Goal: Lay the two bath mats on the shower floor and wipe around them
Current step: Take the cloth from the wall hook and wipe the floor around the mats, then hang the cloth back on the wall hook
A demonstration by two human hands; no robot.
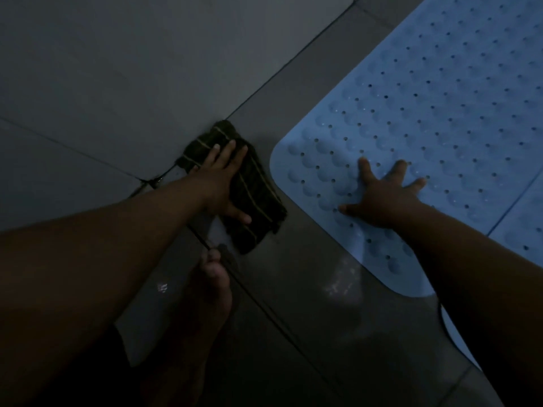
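Fingers (404, 168) of our right hand (382, 198) are spread wide and flat on the near mat (426, 98), holding nothing; we judge that we press there to steady ourselves and to keep the mat from sliding while the other hand works. Our left hand (223, 177) lies palm down on the cloth (255, 198), fingers straight and close together, thumb stretched out over the near side, pressing it to the floor (293, 274) rather than gripping it. That flat hold suits wiping, since it keeps the most cloth on the tile.

Both mats seem to be laid already. The near mat lies flat on the floor, its rounded corner just beside the cloth but apart from it. A second mat (526, 230) shows only as a strip at the right edge, butted against the first along a thin seam. So we judge the wiping to be the step in hand, along the strip of floor between mat and wall (117, 69).

The mats are pale blue, soft-looking rubber or plastic, covered in rows of shallow round dimples and small drain holes. The cloth is dark, folded and nappy like towelling, with thin pale stripes. The floor is smooth grey tile with dark grout lines; faint glints suggest it is wet. Our bare foot (211, 283) stands below the cloth. Light is dim, so finer detail is lost.
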